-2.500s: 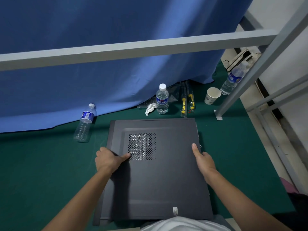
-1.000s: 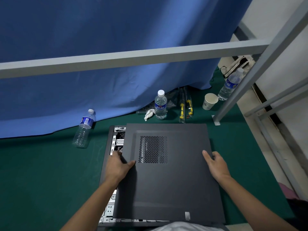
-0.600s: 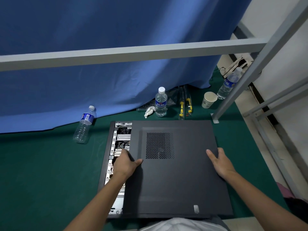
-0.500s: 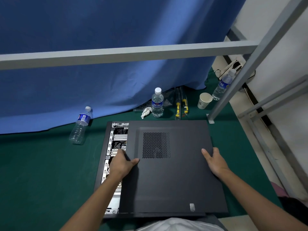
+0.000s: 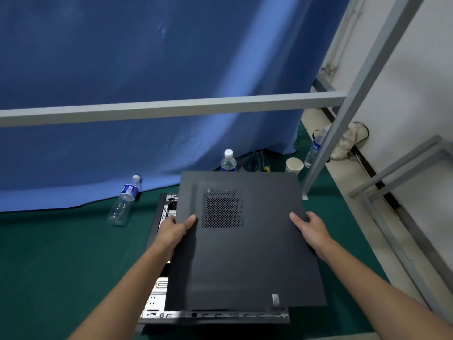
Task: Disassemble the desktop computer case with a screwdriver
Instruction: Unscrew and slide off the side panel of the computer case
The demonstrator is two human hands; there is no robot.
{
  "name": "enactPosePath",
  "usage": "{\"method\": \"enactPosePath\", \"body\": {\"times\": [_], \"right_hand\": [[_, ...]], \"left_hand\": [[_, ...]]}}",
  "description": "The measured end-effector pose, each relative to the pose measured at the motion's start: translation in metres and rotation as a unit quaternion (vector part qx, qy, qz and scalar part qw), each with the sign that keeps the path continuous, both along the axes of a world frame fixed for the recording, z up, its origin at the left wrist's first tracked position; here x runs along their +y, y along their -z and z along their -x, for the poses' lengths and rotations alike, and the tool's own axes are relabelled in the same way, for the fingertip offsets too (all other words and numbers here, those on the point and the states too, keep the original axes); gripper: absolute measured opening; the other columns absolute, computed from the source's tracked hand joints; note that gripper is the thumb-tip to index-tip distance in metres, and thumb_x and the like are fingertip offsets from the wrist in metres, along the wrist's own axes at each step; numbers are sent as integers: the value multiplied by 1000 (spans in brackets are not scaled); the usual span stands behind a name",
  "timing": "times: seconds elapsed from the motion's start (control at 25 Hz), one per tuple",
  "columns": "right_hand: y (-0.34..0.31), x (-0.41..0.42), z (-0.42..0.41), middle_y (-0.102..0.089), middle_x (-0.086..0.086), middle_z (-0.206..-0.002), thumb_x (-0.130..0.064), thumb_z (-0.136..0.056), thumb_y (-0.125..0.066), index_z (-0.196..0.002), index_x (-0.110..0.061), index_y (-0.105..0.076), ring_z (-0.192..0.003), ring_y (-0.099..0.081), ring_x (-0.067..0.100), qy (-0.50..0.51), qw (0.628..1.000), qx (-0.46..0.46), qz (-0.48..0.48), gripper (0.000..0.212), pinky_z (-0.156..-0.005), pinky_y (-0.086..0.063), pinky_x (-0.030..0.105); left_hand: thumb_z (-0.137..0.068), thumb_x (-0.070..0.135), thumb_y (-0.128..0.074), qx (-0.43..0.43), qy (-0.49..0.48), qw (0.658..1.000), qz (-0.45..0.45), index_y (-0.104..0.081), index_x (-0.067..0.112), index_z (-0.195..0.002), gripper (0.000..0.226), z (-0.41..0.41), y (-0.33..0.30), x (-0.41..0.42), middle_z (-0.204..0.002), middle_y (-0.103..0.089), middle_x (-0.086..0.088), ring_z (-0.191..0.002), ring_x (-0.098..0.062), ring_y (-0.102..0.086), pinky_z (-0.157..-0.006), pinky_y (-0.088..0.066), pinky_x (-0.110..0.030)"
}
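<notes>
The black side panel (image 5: pixel 245 261), with a square mesh vent near its far end, is lifted off the computer case (image 5: pixel 157 312) and held above it, shifted to the right. My left hand (image 5: pixel 175 230) grips the panel's left edge, thumb on top. My right hand (image 5: pixel 310 230) grips its right edge. The open case lies flat on the green mat below; only its left strip and near edge show, with metal brackets and slots inside. Yellow-handled screwdrivers (image 5: pixel 266 168) lie by the curtain, mostly hidden behind the panel.
A water bottle (image 5: pixel 125 201) lies on the green mat (image 5: pixel 49 266) to the left, another bottle (image 5: pixel 228 161) stands behind the panel. A paper cup (image 5: pixel 293 165) and a third bottle (image 5: pixel 315 149) stand at the right by a grey metal frame post (image 5: pixel 326 153). A blue curtain (image 5: pixel 122 69) hangs behind.
The panel has slid right off the case and been raised from it with both hands at its edges. More of the case's near edge and left interior shows now.
</notes>
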State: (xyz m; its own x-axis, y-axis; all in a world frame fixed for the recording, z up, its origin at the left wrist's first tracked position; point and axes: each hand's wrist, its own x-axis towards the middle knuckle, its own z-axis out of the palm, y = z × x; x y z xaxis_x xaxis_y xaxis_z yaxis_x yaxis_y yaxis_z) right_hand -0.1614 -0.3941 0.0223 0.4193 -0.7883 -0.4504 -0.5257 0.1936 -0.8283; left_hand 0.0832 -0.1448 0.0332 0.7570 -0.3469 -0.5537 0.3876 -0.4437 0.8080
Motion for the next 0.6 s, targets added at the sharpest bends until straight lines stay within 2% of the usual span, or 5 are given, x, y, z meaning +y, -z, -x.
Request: {"method": "enactPosePath", "body": {"times": [0.12,0.28,0.4,0.48,0.6], "right_hand": [[-33,-12,5,-66,-4,-113,-38,-93,-65,-116,-17,-59,-99,-65,16,-14,997,-42,56,32,-93,-54,42],[-76,-28,23,-64,-1,-123,-34,-91,-68,-120,-15,-59,-108,-62,15,-32,990,-83,114,36,-97,-51,41],[-108,-39,47,-65,-4,-116,-26,-92,-68,-119,-15,-57,-98,-62,5,-63,981,-85,163,32,-87,-49,16],[-130,-48,62,-66,-5,-103,-21,-91,-69,-114,-14,-56,-83,-57,-6,-88,974,-55,199,27,-66,-42,2],[-184,-54,77,-60,-2,-93,-25,-87,-74,-108,-12,-53,-79,-59,-1,-53,949,-3,311,32,-69,-47,13]], "left_hand": [[-88,24,-74,-42,30,997,50,-66,9,-102,22,-2,-35,-8,-93,-73,-13,-82,-28,-66,-79,-57,-43],[-94,16,-65,-73,53,987,135,-68,7,-106,15,7,-81,-13,-97,-75,-12,-80,-25,-71,-73,-59,-38],[-94,7,-63,-168,55,962,209,-69,18,-104,16,28,-116,-18,-100,-76,-3,-84,-14,-72,-68,-57,-26],[-94,3,-61,-225,56,942,242,-68,24,-103,24,45,-140,-23,-100,-76,6,-86,-7,-71,-68,-56,-20],[-94,2,-60,-292,59,918,262,-67,28,-100,28,60,-171,-29,-96,-75,11,-87,-5,-69,-71,-56,-20]]}}
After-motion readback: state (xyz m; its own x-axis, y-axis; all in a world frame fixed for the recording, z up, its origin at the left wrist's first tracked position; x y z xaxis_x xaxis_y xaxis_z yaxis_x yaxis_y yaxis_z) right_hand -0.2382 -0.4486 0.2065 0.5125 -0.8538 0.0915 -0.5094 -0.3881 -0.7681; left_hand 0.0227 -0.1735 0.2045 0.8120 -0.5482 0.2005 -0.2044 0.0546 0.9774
